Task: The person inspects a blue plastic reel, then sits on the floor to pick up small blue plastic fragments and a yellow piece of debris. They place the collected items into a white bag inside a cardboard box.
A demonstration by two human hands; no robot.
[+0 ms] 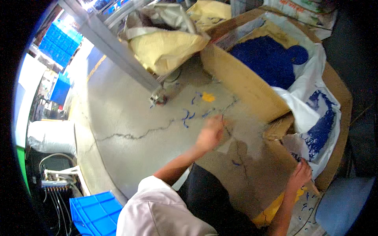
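Observation:
My left hand (pixel 211 133) hovers over the grey concrete floor, smeared by motion, so whether its fingers hold anything is unclear. Near it lie several dark blue curled scraps (pixel 186 117) and a yellow-orange patch (pixel 208 97). At the near edge of a large cardboard box (pixel 246 80), my right hand (pixel 300 174) has its fingers curled over the rim, beside the white plastic liner (pixel 301 112). Inside the liner is a heap of small dark blue pieces (pixel 264 59), with more blue strands (pixel 319 128) nearer to my right hand.
A yellowish sack (pixel 165 49) stands open beyond a metal frame leg (pixel 114 47). Blue crates (pixel 59 43) are stacked at far left; another blue crate (pixel 96 210) sits at near left. A white bundle (pixel 52 137) and black cables (pixel 59 206) lie along the left.

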